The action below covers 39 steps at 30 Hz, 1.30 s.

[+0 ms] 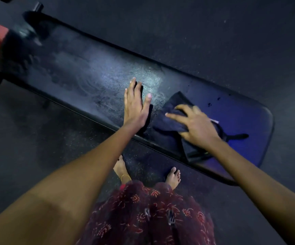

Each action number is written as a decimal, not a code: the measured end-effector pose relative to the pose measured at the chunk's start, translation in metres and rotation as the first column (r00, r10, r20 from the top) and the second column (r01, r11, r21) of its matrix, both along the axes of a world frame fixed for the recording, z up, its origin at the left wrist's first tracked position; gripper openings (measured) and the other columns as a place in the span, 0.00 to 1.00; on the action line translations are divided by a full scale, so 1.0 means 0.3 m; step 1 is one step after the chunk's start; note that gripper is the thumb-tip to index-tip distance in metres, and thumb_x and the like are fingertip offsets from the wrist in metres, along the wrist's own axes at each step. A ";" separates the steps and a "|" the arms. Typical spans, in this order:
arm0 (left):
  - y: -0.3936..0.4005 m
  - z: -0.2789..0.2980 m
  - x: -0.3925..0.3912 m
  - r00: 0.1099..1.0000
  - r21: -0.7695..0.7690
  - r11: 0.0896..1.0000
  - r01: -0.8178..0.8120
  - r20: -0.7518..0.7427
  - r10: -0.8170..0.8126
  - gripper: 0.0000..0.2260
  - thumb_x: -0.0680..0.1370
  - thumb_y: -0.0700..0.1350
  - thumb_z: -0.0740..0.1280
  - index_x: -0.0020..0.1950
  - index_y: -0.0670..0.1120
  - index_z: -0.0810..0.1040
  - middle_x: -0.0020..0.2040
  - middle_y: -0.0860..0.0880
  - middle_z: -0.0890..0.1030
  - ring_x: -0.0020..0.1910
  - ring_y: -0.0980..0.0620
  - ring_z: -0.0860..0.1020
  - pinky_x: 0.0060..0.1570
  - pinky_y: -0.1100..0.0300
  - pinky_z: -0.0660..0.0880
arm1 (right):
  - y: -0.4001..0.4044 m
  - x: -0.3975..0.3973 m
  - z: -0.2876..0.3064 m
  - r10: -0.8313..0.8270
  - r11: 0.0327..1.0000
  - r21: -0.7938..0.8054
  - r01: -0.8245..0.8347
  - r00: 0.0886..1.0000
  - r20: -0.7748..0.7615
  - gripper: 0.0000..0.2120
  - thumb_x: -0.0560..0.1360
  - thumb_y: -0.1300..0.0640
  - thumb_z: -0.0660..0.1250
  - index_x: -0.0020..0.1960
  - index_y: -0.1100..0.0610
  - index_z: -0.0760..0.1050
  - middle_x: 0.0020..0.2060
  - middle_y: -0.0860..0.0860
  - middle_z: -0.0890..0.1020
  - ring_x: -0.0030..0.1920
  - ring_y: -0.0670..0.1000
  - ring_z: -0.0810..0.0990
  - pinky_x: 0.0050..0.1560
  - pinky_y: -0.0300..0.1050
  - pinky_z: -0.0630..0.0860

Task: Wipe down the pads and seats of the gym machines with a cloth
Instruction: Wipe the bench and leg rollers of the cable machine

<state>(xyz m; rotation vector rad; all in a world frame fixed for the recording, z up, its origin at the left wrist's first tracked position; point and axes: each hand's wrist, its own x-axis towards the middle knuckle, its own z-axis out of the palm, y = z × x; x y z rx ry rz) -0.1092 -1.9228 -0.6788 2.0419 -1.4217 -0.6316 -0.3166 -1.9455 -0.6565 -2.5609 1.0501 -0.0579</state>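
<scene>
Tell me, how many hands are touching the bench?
2. The left hand lies flat on the bench near its middle; the right hand presses the cloth onto it further right.

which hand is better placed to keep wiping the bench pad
Right. The right hand already presses the dark cloth flat on the bench pad, fingers spread over it. The left hand lies bare and flat on the pad beside the cloth, only bracing.
</scene>
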 end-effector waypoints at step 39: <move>-0.011 -0.013 0.000 0.922 0.202 0.964 0.170 0.313 -0.228 0.54 0.66 0.79 0.40 0.77 0.38 0.53 0.78 0.42 0.51 0.77 0.45 0.48 0.75 0.49 0.42 | -0.240 0.076 0.042 -0.255 0.961 0.076 0.264 0.960 -0.118 0.33 0.72 0.57 0.69 0.73 0.43 0.63 0.69 0.53 0.64 0.63 0.61 0.67 0.58 0.54 0.71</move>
